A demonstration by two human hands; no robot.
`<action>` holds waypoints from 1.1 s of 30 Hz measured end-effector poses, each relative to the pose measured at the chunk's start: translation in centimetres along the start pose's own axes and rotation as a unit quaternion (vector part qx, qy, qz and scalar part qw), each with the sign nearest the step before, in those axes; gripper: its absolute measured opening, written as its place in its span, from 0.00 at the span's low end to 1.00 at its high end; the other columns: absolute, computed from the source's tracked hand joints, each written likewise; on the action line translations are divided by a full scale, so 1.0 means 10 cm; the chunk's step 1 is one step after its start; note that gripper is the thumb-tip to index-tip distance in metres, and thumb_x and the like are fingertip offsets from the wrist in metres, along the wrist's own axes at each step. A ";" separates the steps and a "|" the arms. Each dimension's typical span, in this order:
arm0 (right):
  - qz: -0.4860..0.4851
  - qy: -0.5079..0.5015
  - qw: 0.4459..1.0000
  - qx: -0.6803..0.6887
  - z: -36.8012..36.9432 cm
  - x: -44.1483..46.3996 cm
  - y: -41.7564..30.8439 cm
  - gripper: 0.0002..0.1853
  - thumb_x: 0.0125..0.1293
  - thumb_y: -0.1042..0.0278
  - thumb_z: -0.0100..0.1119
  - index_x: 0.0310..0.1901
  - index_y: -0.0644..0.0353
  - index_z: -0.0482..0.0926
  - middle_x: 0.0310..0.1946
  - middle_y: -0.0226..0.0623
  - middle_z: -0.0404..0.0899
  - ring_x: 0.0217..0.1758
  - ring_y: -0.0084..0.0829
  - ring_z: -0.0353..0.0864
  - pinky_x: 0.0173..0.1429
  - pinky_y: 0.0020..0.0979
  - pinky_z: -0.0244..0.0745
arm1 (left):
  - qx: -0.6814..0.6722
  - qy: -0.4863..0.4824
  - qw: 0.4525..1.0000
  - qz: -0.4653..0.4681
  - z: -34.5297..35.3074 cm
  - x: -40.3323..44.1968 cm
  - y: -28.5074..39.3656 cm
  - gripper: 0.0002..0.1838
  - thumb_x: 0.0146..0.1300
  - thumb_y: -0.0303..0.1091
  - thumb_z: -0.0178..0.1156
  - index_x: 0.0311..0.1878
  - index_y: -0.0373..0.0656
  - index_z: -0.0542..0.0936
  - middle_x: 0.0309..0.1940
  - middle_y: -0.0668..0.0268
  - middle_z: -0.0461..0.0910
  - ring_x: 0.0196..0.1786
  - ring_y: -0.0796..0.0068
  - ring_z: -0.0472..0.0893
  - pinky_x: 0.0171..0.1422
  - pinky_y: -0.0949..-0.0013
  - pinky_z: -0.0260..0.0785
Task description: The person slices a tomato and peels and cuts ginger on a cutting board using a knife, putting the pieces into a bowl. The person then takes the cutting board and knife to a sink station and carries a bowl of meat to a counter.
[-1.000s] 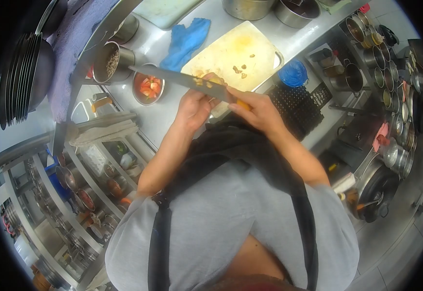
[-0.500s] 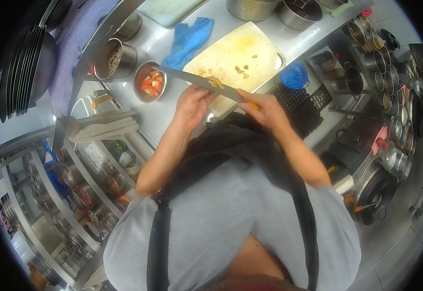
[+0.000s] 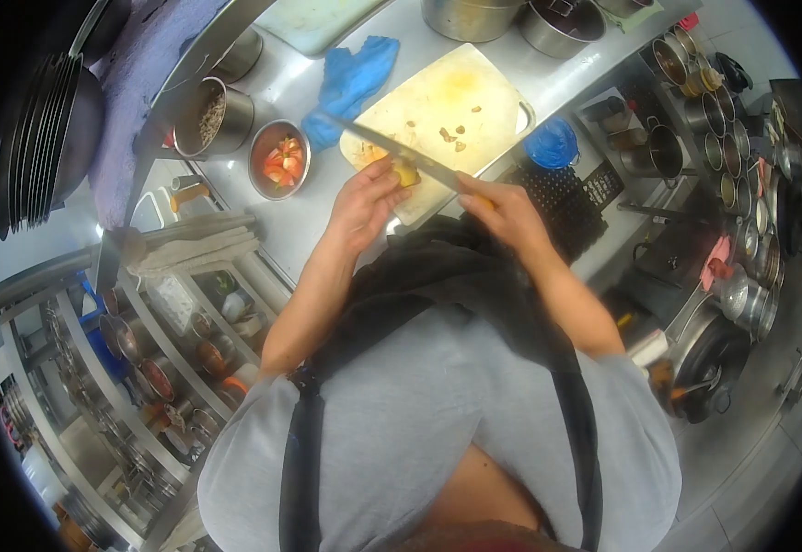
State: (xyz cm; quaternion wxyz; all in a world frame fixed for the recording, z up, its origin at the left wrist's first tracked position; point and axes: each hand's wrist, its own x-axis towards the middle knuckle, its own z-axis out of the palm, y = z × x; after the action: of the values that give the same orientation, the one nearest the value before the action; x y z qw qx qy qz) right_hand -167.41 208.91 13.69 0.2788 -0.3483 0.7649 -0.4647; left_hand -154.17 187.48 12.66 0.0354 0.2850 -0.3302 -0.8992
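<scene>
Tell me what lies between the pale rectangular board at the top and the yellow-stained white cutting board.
In the head view, a crumpled blue cloth lies between the pale board and the cutting board, on the silvery metal counter.

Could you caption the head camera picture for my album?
The right hand holds a knife over a pale cutting board while the left hand holds a small yellow piece.

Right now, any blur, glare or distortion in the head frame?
Head view: knife blade smears toward its tip, over the blue cloth; head view: pale glare patches on the steel counter; head view: strong fisheye bending, black corners.
</scene>
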 end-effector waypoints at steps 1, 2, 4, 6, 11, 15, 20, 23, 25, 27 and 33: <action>0.001 0.002 1.000 0.002 0.05 0.03 -0.05 0.20 0.64 0.62 0.65 0.56 0.60 0.80 0.43 0.51 0.84 0.45 0.39 0.86 0.50 0.31 0.76 | 0.015 0.004 1.000 0.002 0.04 -0.01 0.00 0.19 0.69 0.24 0.54 0.62 0.31 0.69 0.58 0.54 0.73 0.60 0.61 0.75 0.66 0.59 0.69; -0.048 -0.003 0.999 -0.008 0.09 0.06 -0.10 0.21 0.63 0.61 0.66 0.56 0.59 0.80 0.44 0.50 0.83 0.46 0.42 0.85 0.52 0.34 0.76 | 0.030 0.009 1.000 0.004 0.07 -0.02 -0.02 0.19 0.69 0.23 0.54 0.62 0.31 0.69 0.58 0.53 0.73 0.60 0.61 0.75 0.65 0.59 0.69; -0.101 -0.014 0.994 -0.022 0.12 0.09 -0.20 0.22 0.61 0.59 0.67 0.55 0.58 0.80 0.46 0.49 0.83 0.49 0.47 0.83 0.53 0.37 0.77 | 0.026 0.013 0.999 0.022 0.05 -0.01 -0.05 0.19 0.69 0.23 0.54 0.61 0.31 0.69 0.58 0.53 0.73 0.60 0.61 0.75 0.65 0.59 0.69; -0.109 -0.010 0.994 -0.019 0.14 0.11 -0.22 0.22 0.61 0.62 0.67 0.56 0.58 0.80 0.44 0.49 0.83 0.46 0.45 0.85 0.51 0.35 0.77 | 0.020 0.019 0.999 0.042 0.06 -0.03 -0.06 0.18 0.69 0.22 0.54 0.61 0.31 0.70 0.58 0.53 0.73 0.60 0.62 0.75 0.64 0.59 0.69; -0.095 -0.024 0.995 -0.015 0.09 0.09 -0.19 0.21 0.61 0.61 0.67 0.55 0.58 0.80 0.44 0.49 0.83 0.46 0.48 0.84 0.51 0.37 0.77 | 0.054 0.023 0.997 0.048 0.08 -0.05 -0.04 0.16 0.68 0.23 0.55 0.58 0.30 0.72 0.55 0.54 0.77 0.55 0.63 0.78 0.60 0.59 0.71; -0.041 -0.041 0.998 -0.023 0.01 -0.05 0.15 0.20 0.62 0.63 0.66 0.54 0.60 0.81 0.41 0.50 0.84 0.43 0.44 0.85 0.49 0.34 0.77 | 0.103 0.004 0.995 0.013 -0.01 -0.05 -0.06 0.16 0.69 0.24 0.54 0.58 0.28 0.72 0.55 0.53 0.77 0.57 0.62 0.78 0.62 0.59 0.71; 0.005 -0.022 0.996 -0.081 -0.07 -0.21 0.49 0.19 0.64 0.63 0.65 0.54 0.61 0.80 0.41 0.50 0.84 0.43 0.38 0.87 0.51 0.32 0.76 | 0.034 0.016 0.999 -0.012 -0.08 -0.15 -0.15 0.17 0.69 0.25 0.53 0.58 0.28 0.70 0.55 0.54 0.76 0.54 0.64 0.79 0.64 0.62 0.70; 0.161 -0.046 0.985 -0.036 -0.14 -0.27 0.60 0.22 0.66 0.55 0.61 0.56 0.60 0.79 0.44 0.51 0.84 0.45 0.41 0.86 0.50 0.37 0.76 | 0.013 -0.001 1.000 -0.012 -0.12 -0.14 -0.07 0.17 0.68 0.24 0.54 0.58 0.28 0.70 0.54 0.53 0.76 0.57 0.60 0.78 0.65 0.59 0.69; 0.061 0.014 0.997 -0.048 -0.07 -0.17 0.56 0.23 0.66 0.54 0.62 0.57 0.59 0.79 0.44 0.50 0.85 0.45 0.39 0.86 0.51 0.34 0.76 | -0.001 -0.004 1.000 -0.008 -0.08 -0.10 -0.01 0.17 0.69 0.24 0.53 0.58 0.28 0.69 0.54 0.53 0.76 0.58 0.58 0.77 0.66 0.58 0.69; 0.068 0.017 0.997 -0.029 -0.02 -0.06 0.39 0.23 0.66 0.54 0.62 0.57 0.60 0.79 0.44 0.50 0.85 0.46 0.38 0.86 0.51 0.33 0.76 | -0.015 -0.001 1.000 -0.001 0.00 -0.07 0.04 0.17 0.69 0.24 0.53 0.58 0.28 0.69 0.54 0.54 0.75 0.60 0.56 0.77 0.66 0.58 0.69; 0.013 0.014 0.999 0.048 0.12 0.08 -0.14 0.22 0.65 0.59 0.64 0.57 0.59 0.79 0.43 0.50 0.84 0.45 0.37 0.86 0.51 0.31 0.76 | -0.008 0.007 1.000 0.015 0.11 0.00 0.06 0.17 0.70 0.26 0.52 0.59 0.32 0.69 0.56 0.55 0.75 0.59 0.56 0.76 0.67 0.57 0.68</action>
State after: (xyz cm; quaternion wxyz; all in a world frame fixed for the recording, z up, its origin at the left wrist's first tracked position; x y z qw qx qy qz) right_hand -166.60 207.21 14.37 0.2911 -0.3179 0.7499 -0.5019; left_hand -154.84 187.64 13.65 0.0531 0.2856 -0.3271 -0.8992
